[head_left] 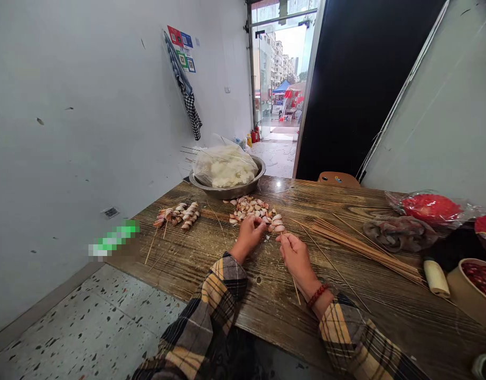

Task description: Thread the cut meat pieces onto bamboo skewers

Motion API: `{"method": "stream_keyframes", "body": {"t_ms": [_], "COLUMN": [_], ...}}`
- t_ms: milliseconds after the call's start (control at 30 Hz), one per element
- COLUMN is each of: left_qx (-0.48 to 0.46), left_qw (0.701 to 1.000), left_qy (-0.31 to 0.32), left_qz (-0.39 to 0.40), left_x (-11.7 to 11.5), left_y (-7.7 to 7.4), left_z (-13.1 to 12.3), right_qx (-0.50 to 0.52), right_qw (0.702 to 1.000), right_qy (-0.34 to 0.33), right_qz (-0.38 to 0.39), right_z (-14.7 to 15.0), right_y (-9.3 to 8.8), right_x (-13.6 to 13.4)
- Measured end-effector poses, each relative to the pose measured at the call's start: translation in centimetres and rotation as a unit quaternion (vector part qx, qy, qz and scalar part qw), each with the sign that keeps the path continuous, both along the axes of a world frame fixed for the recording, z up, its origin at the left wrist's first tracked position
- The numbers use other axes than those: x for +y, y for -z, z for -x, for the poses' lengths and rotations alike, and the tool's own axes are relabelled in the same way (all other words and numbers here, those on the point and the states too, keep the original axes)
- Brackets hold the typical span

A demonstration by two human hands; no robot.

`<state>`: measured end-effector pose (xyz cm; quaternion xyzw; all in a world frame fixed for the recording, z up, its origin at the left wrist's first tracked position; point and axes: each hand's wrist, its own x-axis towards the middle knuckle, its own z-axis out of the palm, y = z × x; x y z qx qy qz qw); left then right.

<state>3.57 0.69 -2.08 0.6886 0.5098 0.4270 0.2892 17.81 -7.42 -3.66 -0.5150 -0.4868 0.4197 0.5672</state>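
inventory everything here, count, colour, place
garlic cloves: many, pinkish, centre
held skewer: one, pinkish, centre
loaded skewers: several, pinkish, left
bare sticks: many, tan, mostly right
basin: one, silver, behind cloves
bag: one, clear, in basin
package: one, red, right
rag: one, grey, right
tub: one, tan, right
table: one, brown, centre
wall signs: several, multicoloured, left
glass door: one, clear, background
bracelet: one, red, right wrist
sleeves: two, plaid, forearms
left grip: one, bare, near cloves
right grip: one, bare, on held skewer
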Motion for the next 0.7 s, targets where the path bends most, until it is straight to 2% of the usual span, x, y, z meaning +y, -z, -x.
{"method": "stream_keyframes", "body": {"t_ms": [33, 67, 133, 200, 233, 333, 533, 700], "left_qx": [-0.100, -0.199, -0.362, -0.459, -0.486, -0.514, -0.507, -0.530], "left_qw": [0.994, 0.975, 0.916, 0.862, 0.845, 0.825, 0.829, 0.817], "left_qy": [0.010, 0.025, 0.055, 0.068, 0.068, 0.077, 0.092, 0.084], "left_qz": [0.046, 0.092, 0.164, 0.204, 0.214, 0.224, 0.218, 0.210], "left_x": [0.1, 0.2, 0.1, -0.1, -0.3, -0.7, -0.9, -0.6], "left_y": [-0.1, -0.2, -0.5, -1.0, -1.2, -1.9, -2.2, -2.0], "left_z": [0.2, 0.4, 0.8, 1.0, 1.0, 0.9, 1.0, 1.3], "right_qx": [-0.007, -0.017, -0.040, -0.064, -0.075, -0.105, -0.143, -0.172], "right_qw": [1.000, 1.000, 0.999, 0.998, 0.997, 0.993, 0.988, 0.982], "right_qy": [-0.003, -0.005, -0.005, -0.005, -0.006, -0.010, -0.021, -0.053], "right_qz": [-0.001, -0.002, -0.006, -0.014, -0.021, -0.044, -0.056, -0.060], "right_z": [0.0, 0.0, -0.1, -0.1, -0.1, 0.0, 0.1, 0.2], "right_y": [0.1, 0.2, 0.2, 0.2, 0.2, 0.0, -0.6, -1.0], "right_x": [0.0, -0.1, -0.2, -0.3, -0.4, -0.6, -1.0, -1.4]}}
